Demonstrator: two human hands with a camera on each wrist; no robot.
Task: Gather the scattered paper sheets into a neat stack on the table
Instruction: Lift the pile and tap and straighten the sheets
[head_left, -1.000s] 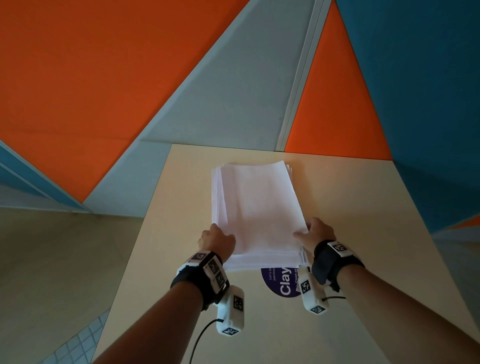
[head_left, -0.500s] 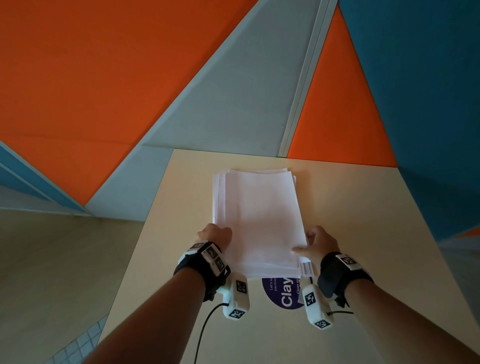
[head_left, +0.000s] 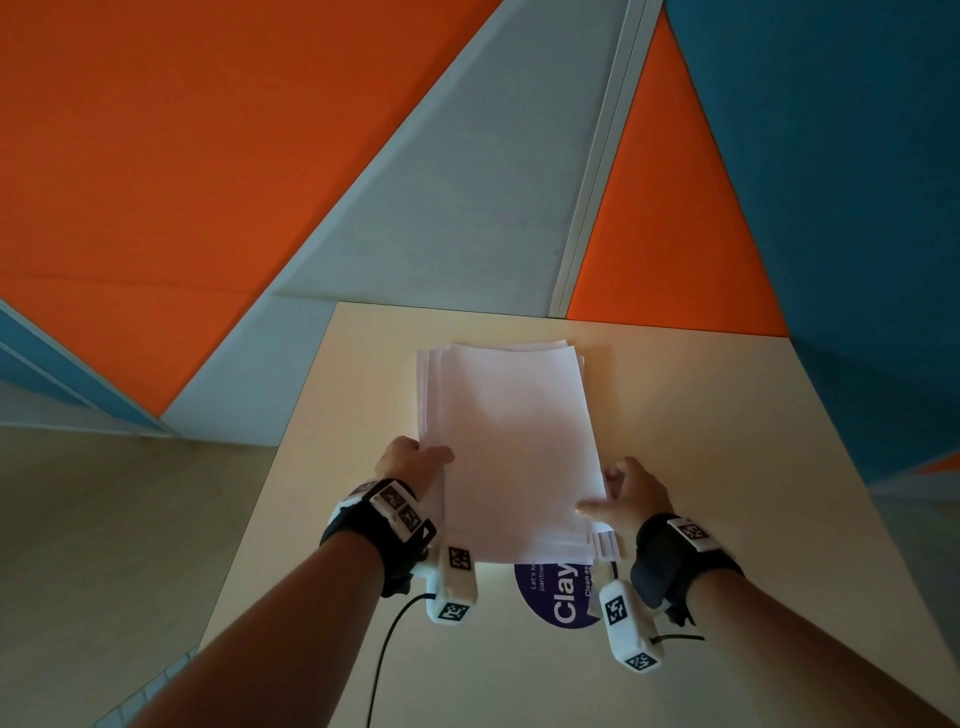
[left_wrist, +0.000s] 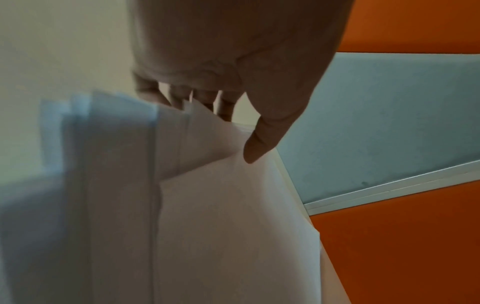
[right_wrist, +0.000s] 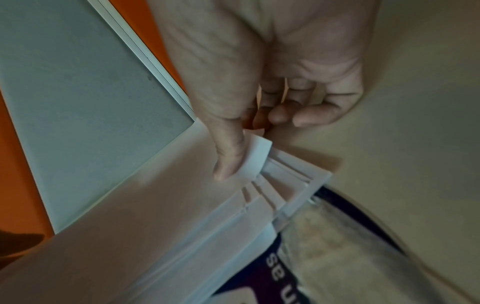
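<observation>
Both hands are holding the paper stack (head_left: 511, 447) near its close end. At about 8 o'clock from the middle of the stack, the left hand (head_left: 410, 465) is gripping the left edge, with its thumb (left_wrist: 259, 144) lying on the top sheet and its fingers (left_wrist: 179, 98) curling under the edge. At about 4 o'clock, the right hand (head_left: 631, 496) is gripping the right edge, close to the near corner. Its thumb (right_wrist: 230, 156) is pressing flat on the top sheet, and its fingers (right_wrist: 280, 111) are curling in by the edge below. I cannot tell if the stack is lying flat on the table (head_left: 727, 441) or is lifted a little at the near end. The stack is sitting in the middle of the table, with its long side pointing toward 12 o'clock. The sheets are not lining up all the way: some edges are poking out on the left side, and more are fanning out like steps at the near right corner. A purple sticker (head_left: 563, 597) with white words is showing on the table at 6 o'clock, and the near end of the stack is covering part of it. Black bands with small white cameras are sitting on both wrists. A wall with orange, grey and blue shapes (head_left: 260, 156) is standing behind the table at 12 o'clock.
</observation>
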